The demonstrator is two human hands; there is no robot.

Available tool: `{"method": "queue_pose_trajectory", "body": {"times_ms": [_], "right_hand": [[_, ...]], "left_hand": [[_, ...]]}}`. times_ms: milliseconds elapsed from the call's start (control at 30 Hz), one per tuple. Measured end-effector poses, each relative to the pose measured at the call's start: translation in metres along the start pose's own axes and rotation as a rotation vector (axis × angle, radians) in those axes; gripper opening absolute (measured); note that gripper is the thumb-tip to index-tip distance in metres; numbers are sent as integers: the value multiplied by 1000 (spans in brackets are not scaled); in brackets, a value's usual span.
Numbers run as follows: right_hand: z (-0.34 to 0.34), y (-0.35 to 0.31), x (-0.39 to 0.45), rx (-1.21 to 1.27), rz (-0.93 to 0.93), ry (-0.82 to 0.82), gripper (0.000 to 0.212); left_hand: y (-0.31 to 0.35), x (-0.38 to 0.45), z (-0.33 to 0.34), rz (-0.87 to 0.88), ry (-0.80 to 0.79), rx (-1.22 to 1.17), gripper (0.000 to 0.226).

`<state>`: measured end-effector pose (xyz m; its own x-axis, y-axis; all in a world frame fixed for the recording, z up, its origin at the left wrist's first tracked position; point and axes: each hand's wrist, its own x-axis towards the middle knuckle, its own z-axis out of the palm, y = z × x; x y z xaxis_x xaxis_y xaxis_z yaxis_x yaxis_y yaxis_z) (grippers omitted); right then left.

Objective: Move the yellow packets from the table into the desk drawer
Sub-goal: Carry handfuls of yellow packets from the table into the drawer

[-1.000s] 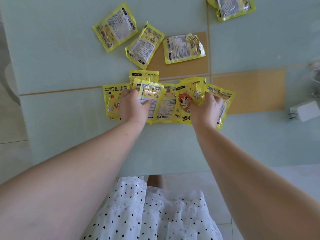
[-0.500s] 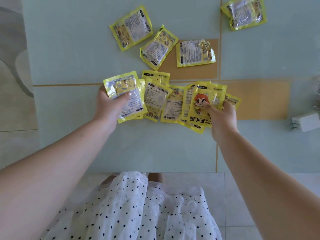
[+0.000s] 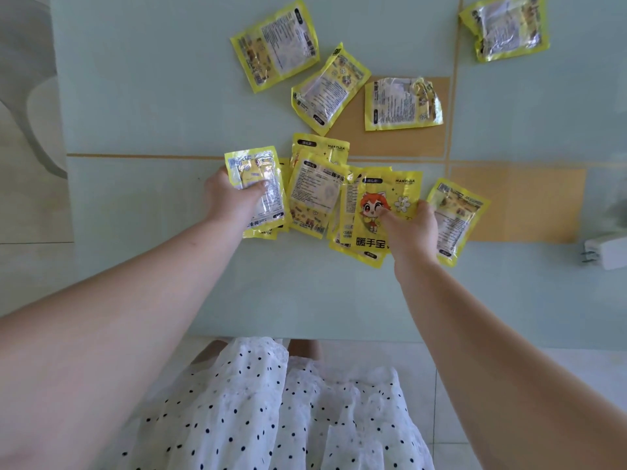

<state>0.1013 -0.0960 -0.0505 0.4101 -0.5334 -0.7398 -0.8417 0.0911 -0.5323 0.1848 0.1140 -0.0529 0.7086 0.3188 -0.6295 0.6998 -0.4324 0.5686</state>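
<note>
Left to right, on the pale green tabletop: left hand, thumb over and fingers under a small stack of packets, pinching it by its left edge. Just beside it, a loose overlapping heap of packets lying flat. Right hand, thumb pressed on the cartoon-faced packet and fingers curled behind it, gripping a second bunch. One packet lies partly under that hand on the right. Farther back, well apart from the hands: three single packets in a row, and a fourth at the far right corner. White charger at the right edge, clear of everything. Step in hand, by my judgement: gathering packets into bundles; none stowed yet as far as can be seen. The drawer is not in view, so the next move calls for firm grips, then finding and opening it, awkward with both hands full. The slick foil may slip from either bunch.
</note>
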Motion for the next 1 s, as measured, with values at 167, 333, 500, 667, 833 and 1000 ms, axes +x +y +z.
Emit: {"method": "queue_pose_trajectory", "body": {"times_ms": [167,333,500,667,833,1000], "right_hand": [[9,1,-3,36,38,34,43],[12,1,-4,43,55,-18,46],[14,-2,-5,94,106,-71,52],[13,-3,-14,186,166,-98,39],[14,-7,-37,272,153,-102,38],[13,-2,-78,452,106,-61,30]], "left_hand": [[-3,2,2,-28,56,39,26],[-4,-5,-1,-71,3,-15,33],[-8,-13,-12,-53,-29,-24,25],[-13,-15,-29,-43,-52,-15,22],[-7,-14,-40,15,-139,-36,28],[2,-20,-58,146,-342,-10,20]]}}
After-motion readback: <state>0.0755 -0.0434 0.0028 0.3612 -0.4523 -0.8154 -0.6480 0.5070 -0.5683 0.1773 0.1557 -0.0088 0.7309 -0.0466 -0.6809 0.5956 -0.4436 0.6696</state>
